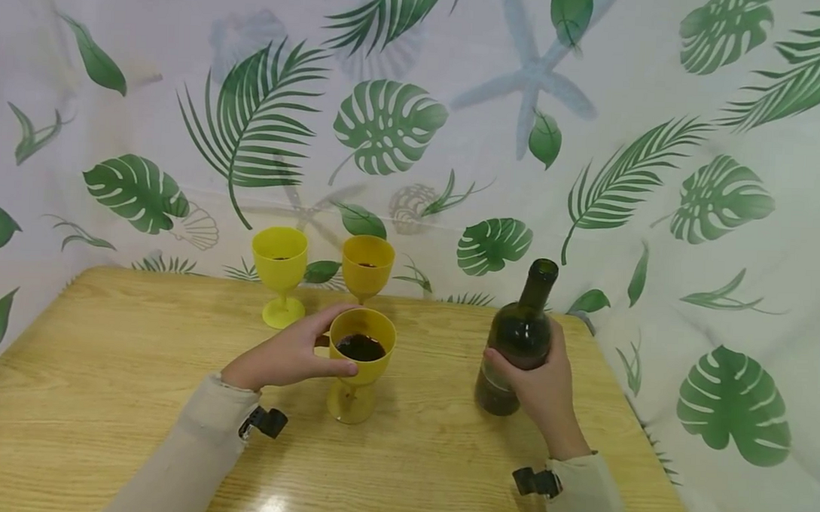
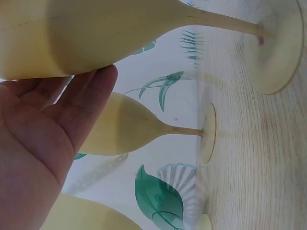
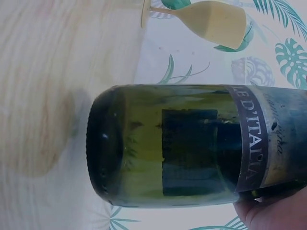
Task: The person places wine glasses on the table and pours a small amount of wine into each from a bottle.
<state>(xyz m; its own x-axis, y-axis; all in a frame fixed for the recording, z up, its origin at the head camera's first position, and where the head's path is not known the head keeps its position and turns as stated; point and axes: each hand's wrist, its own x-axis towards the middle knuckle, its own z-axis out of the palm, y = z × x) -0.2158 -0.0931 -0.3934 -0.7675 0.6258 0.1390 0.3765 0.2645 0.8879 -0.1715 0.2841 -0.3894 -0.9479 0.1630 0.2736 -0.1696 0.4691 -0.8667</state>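
A yellow plastic goblet with dark liquid in its bowl stands near the middle of the table. My left hand holds it by the bowl, thumb in front and fingers round the far side. In the left wrist view, the fingertips lie against the bowl and the goblet's foot is at the wooden surface. My right hand grips a dark green wine bottle round its body. The uncorked bottle leans slightly rightward, its base close over the table, and part of its label shows in the right wrist view.
Behind the held goblet stand a brighter yellow goblet and an orange-yellow goblet, each with a little dark liquid inside. The wooden table ends at a leaf-patterned cloth hanging along its back and right side.
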